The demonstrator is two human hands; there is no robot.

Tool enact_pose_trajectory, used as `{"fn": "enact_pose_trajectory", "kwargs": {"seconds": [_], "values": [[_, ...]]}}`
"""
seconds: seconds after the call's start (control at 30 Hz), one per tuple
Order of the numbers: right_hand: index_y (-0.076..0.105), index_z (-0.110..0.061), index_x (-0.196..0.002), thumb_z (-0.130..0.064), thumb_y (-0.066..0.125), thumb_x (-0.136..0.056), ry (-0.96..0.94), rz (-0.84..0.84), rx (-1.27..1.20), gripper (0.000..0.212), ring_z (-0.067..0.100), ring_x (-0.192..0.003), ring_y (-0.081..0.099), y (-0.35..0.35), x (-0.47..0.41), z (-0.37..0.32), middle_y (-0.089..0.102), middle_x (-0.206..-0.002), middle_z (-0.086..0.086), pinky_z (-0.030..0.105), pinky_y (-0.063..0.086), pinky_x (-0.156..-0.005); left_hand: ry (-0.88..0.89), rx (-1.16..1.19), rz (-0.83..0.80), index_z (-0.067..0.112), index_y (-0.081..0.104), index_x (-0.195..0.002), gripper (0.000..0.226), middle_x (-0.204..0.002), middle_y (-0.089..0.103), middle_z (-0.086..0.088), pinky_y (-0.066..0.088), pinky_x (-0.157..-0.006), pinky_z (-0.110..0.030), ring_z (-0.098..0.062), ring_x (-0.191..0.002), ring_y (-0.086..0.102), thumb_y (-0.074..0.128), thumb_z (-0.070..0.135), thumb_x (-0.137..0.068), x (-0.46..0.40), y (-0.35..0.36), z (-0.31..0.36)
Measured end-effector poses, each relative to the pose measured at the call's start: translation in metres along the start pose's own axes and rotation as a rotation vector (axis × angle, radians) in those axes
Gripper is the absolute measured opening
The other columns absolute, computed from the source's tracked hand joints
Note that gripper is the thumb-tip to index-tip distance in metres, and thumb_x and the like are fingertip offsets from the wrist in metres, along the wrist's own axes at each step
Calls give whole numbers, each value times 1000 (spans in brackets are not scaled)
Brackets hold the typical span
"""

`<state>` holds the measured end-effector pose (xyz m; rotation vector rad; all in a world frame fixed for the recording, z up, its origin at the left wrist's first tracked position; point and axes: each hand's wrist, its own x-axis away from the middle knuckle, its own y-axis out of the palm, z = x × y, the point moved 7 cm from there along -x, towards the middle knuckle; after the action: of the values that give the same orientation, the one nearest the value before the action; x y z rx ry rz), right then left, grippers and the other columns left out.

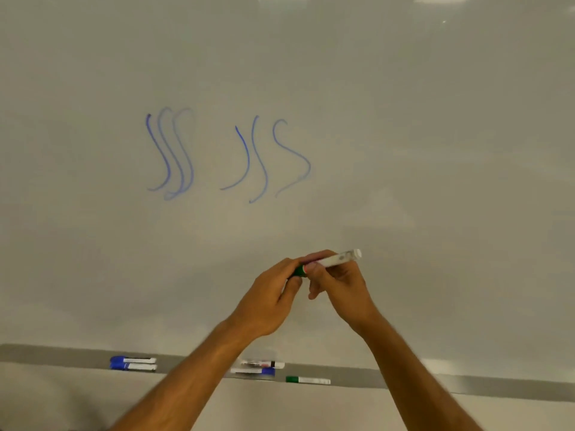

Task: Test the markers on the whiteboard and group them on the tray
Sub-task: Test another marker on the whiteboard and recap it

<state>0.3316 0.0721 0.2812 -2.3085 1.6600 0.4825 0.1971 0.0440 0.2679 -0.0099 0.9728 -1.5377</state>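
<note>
A green marker [337, 259] with a white barrel is held level in front of the whiteboard [404, 135]. My right hand [339, 286] grips the barrel. My left hand [270, 298] pinches the green cap [299, 270] at the marker's left end. The cap sits on the marker. The grey tray [357, 376] along the board's lower edge holds two blue markers [133, 363] at the left, a black-capped marker [264, 364] and a blue marker [253, 371] in the middle, and another green marker [308, 380] to their right.
Two groups of blue wavy test strokes [169, 154] [264, 160] mark the board's upper middle. A pale wall shows below the tray.
</note>
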Motion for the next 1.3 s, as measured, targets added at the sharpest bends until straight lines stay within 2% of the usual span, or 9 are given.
{"fn": "enact_pose_trajectory", "kwargs": {"seconds": [0.17, 0.3, 0.47, 0.6, 0.73, 0.87, 0.97, 1.13, 1.3], "values": [[70, -1, -100, -13, 54, -96, -87, -5, 18, 20, 31, -57, 59, 33, -18, -29, 66, -74, 22, 35, 51, -54, -19, -70, 91, 22, 53, -106, 20, -87, 58, 8, 49, -65, -24, -13, -76, 58, 37, 36, -106, -9, -37, 10], [67, 5, -91, -11, 55, -94, -142, -32, 17, 21, 42, -57, 57, 64, -34, -46, 64, -70, 24, 34, 51, -53, 59, -217, 124, 19, 59, -97, 46, -70, 56, 10, 46, -57, -31, -12, -63, 55, 28, 53, -103, -14, -74, 11], [72, -4, -88, -23, 57, -88, -232, -46, 46, 24, 24, -57, 60, 98, -53, -75, 66, -73, 16, 33, 52, -56, 80, -188, 159, 21, 68, -75, 66, -53, 53, 7, 44, -50, -39, -15, -48, 50, 36, 76, -91, -18, -126, -4], [74, -15, -82, -17, 59, -84, -321, 76, 48, 15, 18, -61, 64, 113, -66, -99, 70, -75, 7, 34, 52, -54, 102, -204, 256, 24, 51, -67, 50, -50, 46, 4, 39, -48, -37, -12, -46, 41, 49, 69, -88, -26, -191, -18], [71, -14, -91, 4, 60, -93, -369, 288, 44, 21, 20, -65, 66, 116, -87, -113, 69, -68, -2, 24, 48, -53, 288, -415, 562, 17, 67, -96, 21, -84, 68, -2, 49, -71, -33, -22, -75, 63, 49, 27, -102, -43, -288, -26], [71, -18, -93, -8, 64, -90, -448, 413, 120, 13, 17, -63, 60, 130, -111, -122, 68, -72, -1, 31, 46, -52, 403, -596, 741, 5, 64, -123, 26, -117, 61, -14, 43, -92, -26, -29, -107, 58, 49, 11, -103, -75, -357, -42], [72, -11, -99, -4, 66, -90, -557, 465, 292, 13, 9, -72, 64, 143, -128, -128, 70, -85, -1, 26, 47, -62, 466, -708, 676, 3, 48, -141, 38, -151, 42, -19, 29, -118, -49, -35, -144, 33, 47, 9, -104, -100, -367, -67], [67, -10, -121, -17, 62, -97, -727, 473, 720, 26, 11, -102, 67, 168, -152, -122, 70, -112, 0, 24, 52, -85, 467, -794, 665, 10, 36, -151, 45, -160, 28, -15, 12, -122, -47, -32, -150, 19, 37, 20, -107, -108, -363, -84], [71, -3, -111, -8, 63, -94, -790, 550, 770, 20, 16, -89, 70, 176, -132, -66, 72, -102, 6, 32, 56, -75, 508, -781, 682, 10, 40, -149, 44, -159, 30, -14, 13, -123, -45, -31, -150, 21, 40, 17, -106, -106, -365, -83]]}}
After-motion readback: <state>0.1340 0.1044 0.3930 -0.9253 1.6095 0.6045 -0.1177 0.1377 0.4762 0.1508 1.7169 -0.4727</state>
